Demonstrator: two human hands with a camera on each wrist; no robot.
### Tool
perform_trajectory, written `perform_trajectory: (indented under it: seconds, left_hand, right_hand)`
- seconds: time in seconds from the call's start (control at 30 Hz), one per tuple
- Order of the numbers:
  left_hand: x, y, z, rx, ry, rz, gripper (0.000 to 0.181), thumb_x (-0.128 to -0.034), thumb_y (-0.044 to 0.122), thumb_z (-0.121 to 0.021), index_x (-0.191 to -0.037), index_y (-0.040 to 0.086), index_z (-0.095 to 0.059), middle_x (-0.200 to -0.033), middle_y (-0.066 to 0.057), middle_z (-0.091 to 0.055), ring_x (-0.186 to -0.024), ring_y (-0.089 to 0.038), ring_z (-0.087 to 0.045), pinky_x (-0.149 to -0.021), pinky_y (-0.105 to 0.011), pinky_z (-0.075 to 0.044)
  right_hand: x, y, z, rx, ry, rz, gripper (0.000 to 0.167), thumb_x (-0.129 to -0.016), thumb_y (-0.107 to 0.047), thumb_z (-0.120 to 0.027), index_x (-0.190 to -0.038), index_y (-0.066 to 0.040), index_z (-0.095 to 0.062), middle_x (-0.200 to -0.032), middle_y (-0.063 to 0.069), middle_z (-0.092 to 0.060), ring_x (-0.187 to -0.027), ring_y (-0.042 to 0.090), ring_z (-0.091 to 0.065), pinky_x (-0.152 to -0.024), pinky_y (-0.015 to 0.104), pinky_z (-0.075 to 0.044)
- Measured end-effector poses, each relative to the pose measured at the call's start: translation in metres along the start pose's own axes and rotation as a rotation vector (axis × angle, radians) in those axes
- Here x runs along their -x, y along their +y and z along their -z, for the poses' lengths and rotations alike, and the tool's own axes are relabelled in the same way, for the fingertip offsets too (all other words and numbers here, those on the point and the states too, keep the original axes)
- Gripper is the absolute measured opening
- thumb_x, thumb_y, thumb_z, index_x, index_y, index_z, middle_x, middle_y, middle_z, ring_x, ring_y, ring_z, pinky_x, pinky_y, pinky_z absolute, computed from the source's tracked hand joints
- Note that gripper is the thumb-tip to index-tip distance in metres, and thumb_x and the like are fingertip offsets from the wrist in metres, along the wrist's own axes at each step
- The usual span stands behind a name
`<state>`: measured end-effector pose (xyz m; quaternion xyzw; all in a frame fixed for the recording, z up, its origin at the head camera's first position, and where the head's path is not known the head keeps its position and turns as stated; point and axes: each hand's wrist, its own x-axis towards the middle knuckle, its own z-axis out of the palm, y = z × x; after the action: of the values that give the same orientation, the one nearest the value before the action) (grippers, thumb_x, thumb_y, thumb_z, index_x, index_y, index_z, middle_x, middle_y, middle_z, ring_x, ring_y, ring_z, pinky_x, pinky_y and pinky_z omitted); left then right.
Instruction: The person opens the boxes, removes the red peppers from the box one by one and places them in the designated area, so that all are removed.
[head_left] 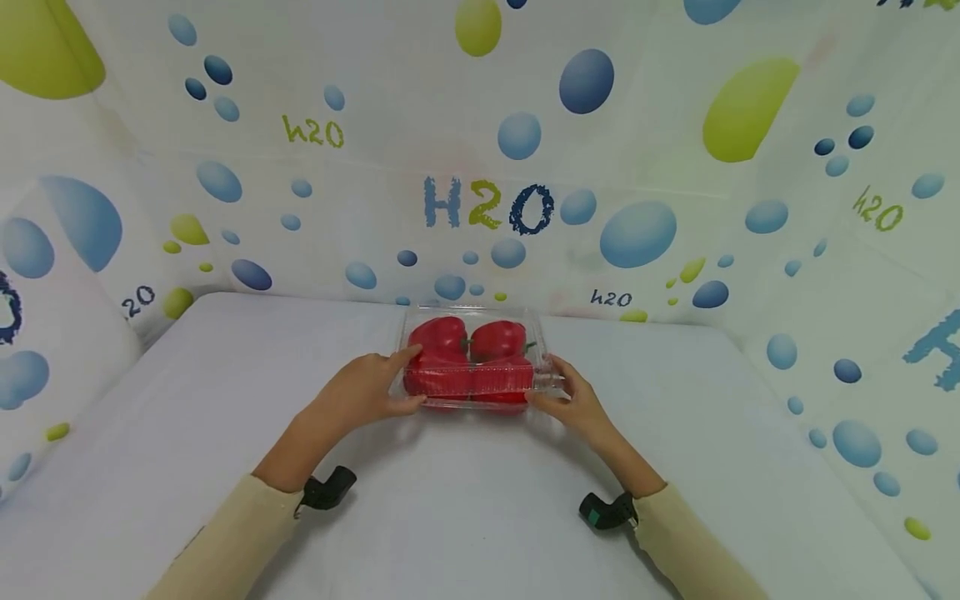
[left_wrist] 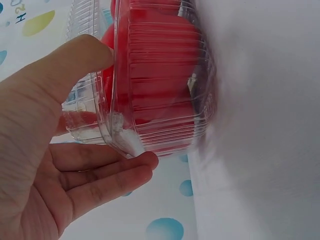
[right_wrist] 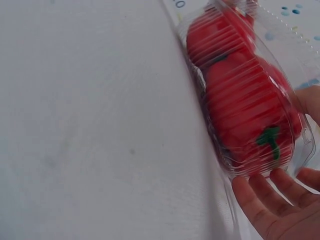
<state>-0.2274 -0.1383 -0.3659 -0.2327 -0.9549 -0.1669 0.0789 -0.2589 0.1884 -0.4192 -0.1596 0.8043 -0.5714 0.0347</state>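
Observation:
A clear plastic clamshell container (head_left: 468,401) with several red bell peppers (head_left: 498,340) inside is at the far middle of the table, between both hands. My left hand (head_left: 366,387) grips its left side; in the left wrist view the thumb presses on the rim and the fingers curve round the corner. At the right side, my right hand (head_left: 573,400) holds the container with the thumb at the near edge and fingers along the side. One pepper's green stem (right_wrist: 270,137) shows through the ribbed wall. Whether the lid is fully fastened cannot be told.
A white cloth-covered table (head_left: 480,508) lies under the hands. Behind it hangs a white backdrop (head_left: 405,150) with blue and green spots and H2O lettering. Black wrist devices (head_left: 330,488) sit near both sleeve cuffs.

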Motion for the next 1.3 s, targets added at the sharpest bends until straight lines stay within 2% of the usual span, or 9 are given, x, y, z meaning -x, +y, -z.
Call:
perform_trajectory:
  seconds: [0.13, 0.27, 0.4, 0.5, 0.97, 1.3]
  left_hand:
    - [0.003, 0.002, 0.003, 0.027, -0.04, 0.029, 0.074, -0.0779, 0.03, -0.08, -0.138, -0.001, -0.05, -0.061, 0.0, -0.052, -0.06, -0.015, -0.053, -0.06, -0.027, -0.054]
    - [0.006, 0.001, 0.006, 0.1, -0.072, 0.047, 0.074, -0.078, 0.025, -0.08, -0.14, -0.001, -0.049, -0.062, 0.0, -0.052, -0.062, -0.014, -0.052, -0.06, -0.026, -0.052]
    - [0.006, -0.003, 0.009, 0.136, -0.064, 0.042, 0.073, -0.0776, 0.023, -0.079, -0.14, 0.0, -0.049, -0.067, -0.001, -0.056, -0.065, -0.014, -0.052, -0.061, -0.028, -0.053]
    - [0.004, -0.006, 0.011, 0.128, -0.055, 0.036, 0.072, -0.0774, 0.024, -0.079, -0.139, 0.001, -0.05, -0.075, -0.001, -0.06, -0.07, -0.014, -0.054, -0.063, -0.029, -0.054]
    - [0.004, -0.009, 0.01, 0.035, -0.019, -0.002, 0.067, -0.0768, 0.03, -0.08, -0.134, 0.004, -0.057, -0.082, -0.005, -0.066, -0.064, -0.012, -0.054, -0.06, -0.027, -0.052]
    - [0.005, -0.007, 0.012, 0.106, -0.054, 0.021, 0.065, -0.0767, 0.022, -0.079, -0.134, 0.003, -0.054, -0.079, -0.004, -0.067, -0.059, -0.008, -0.054, -0.067, -0.032, -0.058]
  right_hand:
    - [0.002, 0.0, 0.0, 0.005, -0.01, -0.021, 0.072, -0.09, -0.014, -0.069, -0.149, -0.003, -0.031, -0.137, 0.019, -0.049, -0.123, 0.033, -0.05, -0.097, 0.037, -0.05]
    - [0.004, 0.0, -0.001, 0.007, -0.014, -0.036, 0.071, -0.09, -0.014, -0.069, -0.15, -0.004, -0.031, -0.137, 0.018, -0.049, -0.123, 0.032, -0.05, -0.098, 0.038, -0.05]
    - [0.002, -0.002, -0.001, 0.014, -0.008, -0.019, 0.071, -0.091, -0.015, -0.069, -0.15, -0.004, -0.031, -0.137, 0.018, -0.049, -0.123, 0.032, -0.05, -0.098, 0.039, -0.049]
    - [0.0, -0.003, -0.001, 0.016, -0.01, -0.015, 0.071, -0.091, -0.016, -0.068, -0.15, -0.004, -0.031, -0.137, 0.019, -0.049, -0.124, 0.033, -0.049, -0.099, 0.041, -0.048]
    - [0.0, 0.0, 0.0, 0.005, -0.019, -0.022, 0.072, -0.092, -0.017, -0.067, -0.151, -0.005, -0.028, -0.138, 0.018, -0.048, -0.126, 0.033, -0.047, -0.103, 0.048, -0.044]
    - [0.003, -0.005, 0.0, 0.01, -0.017, 0.005, 0.07, -0.092, -0.012, -0.066, -0.151, -0.004, -0.03, -0.138, 0.02, -0.048, -0.126, 0.035, -0.047, -0.104, 0.05, -0.043]
